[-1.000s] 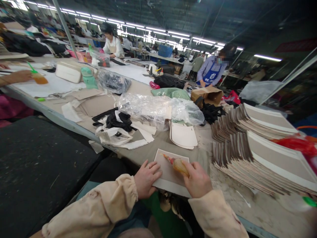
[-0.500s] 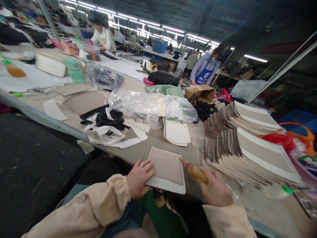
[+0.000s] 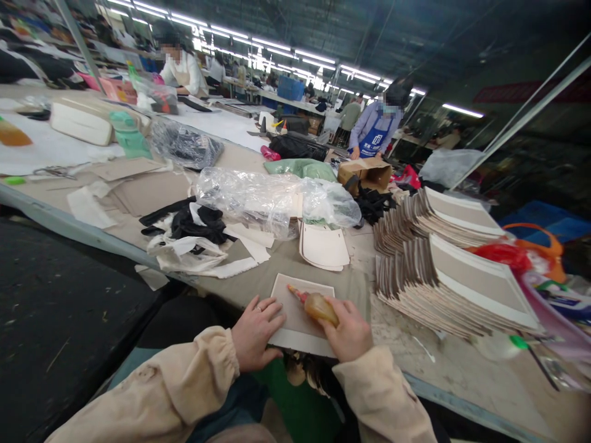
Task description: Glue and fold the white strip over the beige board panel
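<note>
A flat panel [image 3: 295,339], beige with a white border, lies at the table's near edge. My left hand [image 3: 257,332] rests on its left side with the fingers spread, a ring on one finger. My right hand [image 3: 348,329] is wrapped round a glue bottle [image 3: 319,309] with amber contents and a red nozzle. The bottle is tilted over the panel, its tip pointing at the upper left part. Whether the tip touches the panel I cannot tell. Beyond the panel lie several white rounded pieces [image 3: 324,246].
Two fanned stacks of panels [image 3: 480,277] stand on the right. Clear plastic bags [image 3: 249,194] and black and white scraps [image 3: 196,227] lie beyond my hands. At the lower right is a green-capped bottle [image 3: 501,346]. A person in a blue apron [image 3: 376,135] stands across the table.
My right hand has moved left with the bottle, from the panel's right edge to over its upper left part. My left hand stays on the panel. The view has shifted slightly.
</note>
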Demonstrator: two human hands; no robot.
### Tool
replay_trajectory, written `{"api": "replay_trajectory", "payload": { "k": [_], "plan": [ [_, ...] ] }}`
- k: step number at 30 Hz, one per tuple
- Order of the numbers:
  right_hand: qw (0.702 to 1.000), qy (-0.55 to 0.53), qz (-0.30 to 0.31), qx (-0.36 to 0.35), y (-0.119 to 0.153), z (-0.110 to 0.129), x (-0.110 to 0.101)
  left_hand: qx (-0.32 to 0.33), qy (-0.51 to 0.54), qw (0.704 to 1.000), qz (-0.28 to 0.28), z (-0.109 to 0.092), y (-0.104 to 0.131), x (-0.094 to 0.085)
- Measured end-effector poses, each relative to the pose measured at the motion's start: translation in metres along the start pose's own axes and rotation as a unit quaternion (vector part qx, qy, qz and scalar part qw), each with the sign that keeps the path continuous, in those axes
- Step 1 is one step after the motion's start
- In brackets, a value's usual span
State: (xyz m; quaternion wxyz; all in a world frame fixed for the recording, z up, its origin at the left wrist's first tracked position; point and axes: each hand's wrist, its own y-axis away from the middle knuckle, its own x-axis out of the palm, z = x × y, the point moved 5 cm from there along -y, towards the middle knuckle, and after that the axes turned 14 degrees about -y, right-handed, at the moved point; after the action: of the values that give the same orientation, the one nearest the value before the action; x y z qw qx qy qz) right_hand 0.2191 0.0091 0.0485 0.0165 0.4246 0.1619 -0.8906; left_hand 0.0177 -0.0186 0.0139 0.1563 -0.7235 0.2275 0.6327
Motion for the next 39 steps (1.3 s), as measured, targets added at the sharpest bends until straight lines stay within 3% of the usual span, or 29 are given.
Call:
{"api": "replay_trajectory", "payload": {
  "k": [2,4,7,8,10,13,17,22,29,31,33,35,37,39],
  "plan": [
    [0.992,-0.122,-0.024,0.039,-0.004,0.002,0.007,-0.001,0.006,1.000,-0.015,0.000,0.001,-0.001],
    [0.959,-0.249,-0.075,0.114,-0.003,-0.008,0.003,0.000,0.009,1.000,-0.030,0.001,0.002,-0.002],
    [0.892,-0.365,-0.167,0.207,0.009,-0.041,-0.021,0.001,0.008,0.999,-0.046,0.001,0.003,-0.002],
    [0.891,-0.353,-0.194,0.209,0.014,-0.051,-0.033,0.000,0.006,0.999,-0.048,0.001,0.003,-0.001],
    [0.932,-0.243,-0.210,0.169,0.024,-0.066,-0.056,0.000,0.002,0.999,-0.051,0.001,0.003,-0.001],
    [0.984,-0.047,-0.157,0.075,0.038,-0.070,-0.073,0.001,-0.001,0.999,-0.052,0.000,0.003,0.000],
    [0.991,0.059,-0.115,0.023,0.045,-0.058,-0.074,-0.002,-0.004,0.998,-0.056,-0.001,0.002,0.000],
    [0.988,0.127,-0.075,0.041,0.035,-0.045,-0.070,-0.004,-0.004,0.998,-0.065,-0.001,0.003,0.001],
    [0.989,0.138,-0.030,0.042,0.011,-0.026,-0.054,-0.004,0.001,0.998,-0.065,0.000,0.002,0.001],
    [0.996,0.072,-0.009,0.043,0.004,-0.019,-0.040,-0.005,0.000,0.998,-0.066,0.001,0.001,0.001],
    [0.997,-0.063,-0.008,0.045,0.000,-0.016,-0.026,-0.006,0.001,0.998,-0.069,0.001,0.001,0.001],
    [0.969,-0.229,-0.051,0.084,0.000,-0.023,-0.019,-0.005,0.003,0.997,-0.075,0.000,0.002,0.000],
    [0.906,-0.375,-0.137,0.140,0.006,-0.040,-0.023,-0.003,0.009,0.997,-0.082,-0.001,0.003,0.000],
    [0.834,-0.461,-0.252,0.167,0.016,-0.062,-0.041,-0.005,0.017,0.996,-0.092,-0.001,0.003,0.000]
  ]
}}
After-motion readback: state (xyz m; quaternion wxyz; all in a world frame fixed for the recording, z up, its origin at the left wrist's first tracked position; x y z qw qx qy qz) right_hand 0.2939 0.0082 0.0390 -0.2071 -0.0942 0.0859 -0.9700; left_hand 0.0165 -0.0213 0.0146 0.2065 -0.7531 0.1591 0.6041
